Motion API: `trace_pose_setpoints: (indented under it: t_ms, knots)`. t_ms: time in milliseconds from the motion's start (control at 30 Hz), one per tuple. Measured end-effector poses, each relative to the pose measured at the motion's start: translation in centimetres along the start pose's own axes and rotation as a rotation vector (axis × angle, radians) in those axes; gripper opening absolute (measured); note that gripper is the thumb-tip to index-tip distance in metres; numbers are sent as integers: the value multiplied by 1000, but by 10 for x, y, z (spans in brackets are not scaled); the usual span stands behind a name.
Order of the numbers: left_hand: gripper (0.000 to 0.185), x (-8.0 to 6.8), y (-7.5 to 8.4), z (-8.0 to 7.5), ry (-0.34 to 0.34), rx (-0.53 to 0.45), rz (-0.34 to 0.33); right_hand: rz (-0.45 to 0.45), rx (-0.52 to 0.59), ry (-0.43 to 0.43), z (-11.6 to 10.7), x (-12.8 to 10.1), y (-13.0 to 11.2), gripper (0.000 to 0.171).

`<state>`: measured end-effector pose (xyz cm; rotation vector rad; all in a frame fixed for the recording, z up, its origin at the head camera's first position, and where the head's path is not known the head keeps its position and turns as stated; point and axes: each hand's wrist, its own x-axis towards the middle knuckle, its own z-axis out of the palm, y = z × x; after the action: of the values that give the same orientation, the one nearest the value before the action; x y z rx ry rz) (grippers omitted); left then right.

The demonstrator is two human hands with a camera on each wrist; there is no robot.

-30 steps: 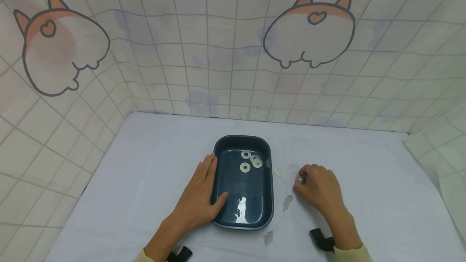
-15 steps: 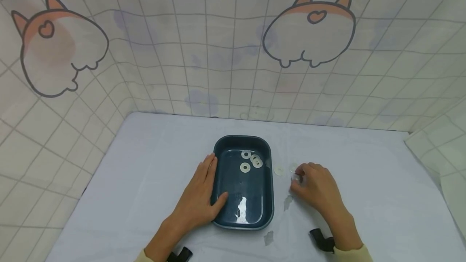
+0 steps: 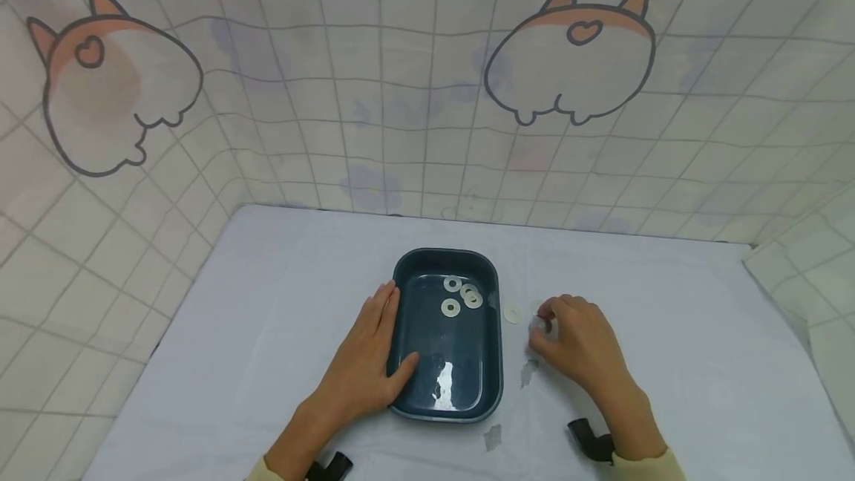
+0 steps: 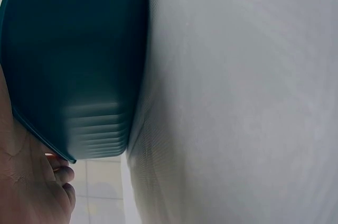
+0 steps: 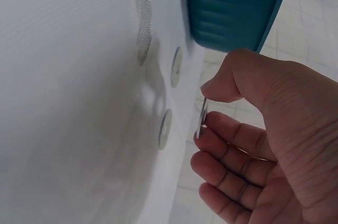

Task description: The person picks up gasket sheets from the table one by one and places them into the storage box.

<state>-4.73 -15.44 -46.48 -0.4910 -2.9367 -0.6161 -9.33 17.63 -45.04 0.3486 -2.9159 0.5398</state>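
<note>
Pinched between thumb and fingertips of my right hand (image 3: 581,336) is a flat metal washer (image 5: 200,121), held on edge just above the cloth. Two more washers lie on the cloth under and beside that hand: one nearer the tray (image 5: 174,77), the other closer to the hand (image 5: 162,139). My left hand (image 3: 361,351) lies along the left rim of a dark blue-green tray (image 3: 490,384), fingers extended outside it and thumb over the edge. Several washers (image 3: 473,300) sit on the tray's floor toward its far end, some overlapping.
A white cloth (image 3: 287,280) covers the table. Grey patches (image 3: 492,437) mark it right of the tray. Black angled pieces (image 3: 590,440) are at both wrists. A tile-patterned curtain (image 3: 427,95) with cartoon animals hangs behind and at the sides.
My right hand has shifted slightly left and away from me, toward the tray, with the washer pinched in it. The left hand and tray have stayed put.
</note>
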Motion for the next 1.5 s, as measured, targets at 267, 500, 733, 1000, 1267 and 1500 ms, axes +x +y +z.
trace_pose_setpoints:
  t_ms: [267, 500, 733, 1000, 1267, 1500]
  knots:
    - [97, 1, 0, -2, -27, -19, 0, -23, -14, -9, -6, 2, -4, 16]
    - [97, 0, -1, -3, -30, -17, -1, -39, -24, -18, -11, 5, -10, 18]
    - [97, 1, 1, -4, -30, -18, -1, -67, -19, -27, -18, 11, -18, 18]
    - [97, 1, 0, -1, -24, -14, 1, -80, -27, -28, -26, 16, -28, 18]
    - [97, 1, -1, 1, 2, -6, 6, -101, -23, -19, -28, 19, -37, 16]
    - [96, 1, 0, -1, -5, -13, 1, -113, -29, -31, -29, 23, -46, 17]
